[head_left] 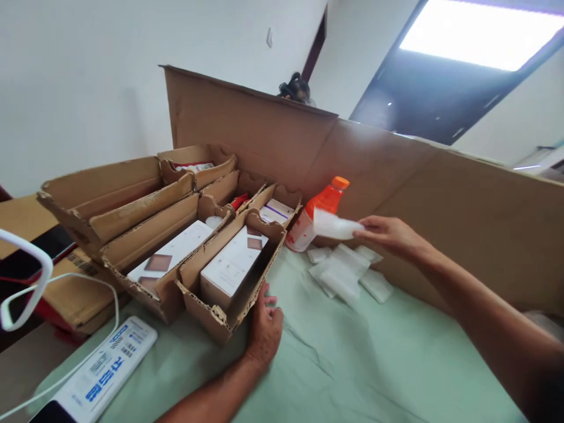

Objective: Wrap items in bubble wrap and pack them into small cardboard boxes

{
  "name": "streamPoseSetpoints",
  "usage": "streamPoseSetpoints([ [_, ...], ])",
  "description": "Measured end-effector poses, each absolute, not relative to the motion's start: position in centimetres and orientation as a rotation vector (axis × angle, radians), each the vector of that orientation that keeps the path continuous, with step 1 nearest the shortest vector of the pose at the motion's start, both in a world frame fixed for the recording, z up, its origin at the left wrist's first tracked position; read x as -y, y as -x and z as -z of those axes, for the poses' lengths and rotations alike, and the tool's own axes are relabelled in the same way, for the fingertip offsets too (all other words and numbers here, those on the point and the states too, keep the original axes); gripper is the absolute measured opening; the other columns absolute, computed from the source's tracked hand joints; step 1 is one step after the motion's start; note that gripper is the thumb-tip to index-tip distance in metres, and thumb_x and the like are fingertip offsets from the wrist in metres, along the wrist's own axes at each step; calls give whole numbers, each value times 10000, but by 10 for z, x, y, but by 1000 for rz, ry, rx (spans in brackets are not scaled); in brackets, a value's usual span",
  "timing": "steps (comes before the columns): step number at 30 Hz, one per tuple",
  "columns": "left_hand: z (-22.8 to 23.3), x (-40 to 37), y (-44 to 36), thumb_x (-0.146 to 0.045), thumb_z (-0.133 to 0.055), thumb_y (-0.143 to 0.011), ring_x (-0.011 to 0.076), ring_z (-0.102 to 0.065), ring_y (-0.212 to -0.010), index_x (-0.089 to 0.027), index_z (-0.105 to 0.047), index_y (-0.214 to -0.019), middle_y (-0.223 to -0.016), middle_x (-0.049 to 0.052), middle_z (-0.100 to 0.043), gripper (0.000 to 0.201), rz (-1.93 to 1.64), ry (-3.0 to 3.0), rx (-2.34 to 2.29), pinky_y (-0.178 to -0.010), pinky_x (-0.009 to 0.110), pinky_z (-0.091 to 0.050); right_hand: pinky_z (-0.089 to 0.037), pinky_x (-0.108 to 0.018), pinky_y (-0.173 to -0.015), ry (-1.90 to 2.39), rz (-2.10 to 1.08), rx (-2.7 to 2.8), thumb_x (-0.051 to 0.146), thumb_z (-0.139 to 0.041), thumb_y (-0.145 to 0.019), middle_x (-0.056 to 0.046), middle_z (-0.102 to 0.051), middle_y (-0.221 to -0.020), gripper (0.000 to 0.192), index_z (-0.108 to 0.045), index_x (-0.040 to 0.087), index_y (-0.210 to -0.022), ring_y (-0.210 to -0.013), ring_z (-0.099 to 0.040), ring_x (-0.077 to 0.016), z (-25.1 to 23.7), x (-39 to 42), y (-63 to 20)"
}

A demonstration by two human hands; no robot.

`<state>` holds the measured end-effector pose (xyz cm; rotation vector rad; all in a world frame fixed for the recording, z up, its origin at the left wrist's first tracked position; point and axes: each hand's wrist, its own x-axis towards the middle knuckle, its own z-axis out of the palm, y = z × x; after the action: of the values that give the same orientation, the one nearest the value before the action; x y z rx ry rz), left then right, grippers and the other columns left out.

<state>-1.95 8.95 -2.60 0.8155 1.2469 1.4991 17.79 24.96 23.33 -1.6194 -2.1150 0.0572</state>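
My right hand [388, 232] pinches a thin white translucent packet [337, 224] by its right end, held above a loose pile of similar white packets [341, 273] on the green cloth. On the cloth beside the nearest cardboard tray rests my left hand [265, 326]. Its fingers are loosely bent and apart, with nothing visible in them. That cardboard tray [224, 329] holds a white box [233, 258] with brown squares printed on it. Behind the held packet leans an orange-capped bottle [328, 200] with an orange label, partly covered by it.
More cardboard trays [118, 205] stand to the left, one with another white box [174, 255]. A white power bank [106, 364] and a white cable [115, 294] lie front left. A tall cardboard partition [255, 126] closes off the back; a person's head [296, 89] shows above it.
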Motion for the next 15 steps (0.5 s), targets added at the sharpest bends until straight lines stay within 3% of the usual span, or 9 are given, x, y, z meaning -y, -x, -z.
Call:
streamPoseSetpoints([
  [4,23,-91,20,-89,-504,-770,191,-619,-1096,-172,-407,-1449,-1442,174,-508,691,-1512,-786,-1251,-910,285,-510,-551,-461,-727,1624,-33,2195,418,-727,-761,-101,-740,-846,203,-722,231,-841,-743,-688,-300,-232,-243,-165],
  [10,24,-96,19,-86,-498,-762,214,-617,-1130,-153,-357,-1501,-1475,192,-487,755,-1489,-782,-1266,-922,290,-506,-518,-300,-764,910,-87,2613,271,-581,-902,-40,-774,-968,226,-770,208,-1010,-834,-703,-199,-250,-224,8],
  [15,28,-94,22,-151,-537,-782,278,-595,-1220,-194,-355,-1519,-1461,172,-531,760,-1354,-782,-1264,-1006,343,-474,-443,-283,-782,616,441,3153,122,-586,-870,-69,-782,-1028,290,-779,217,-1065,-983,-702,-220,-239,-226,142],
])
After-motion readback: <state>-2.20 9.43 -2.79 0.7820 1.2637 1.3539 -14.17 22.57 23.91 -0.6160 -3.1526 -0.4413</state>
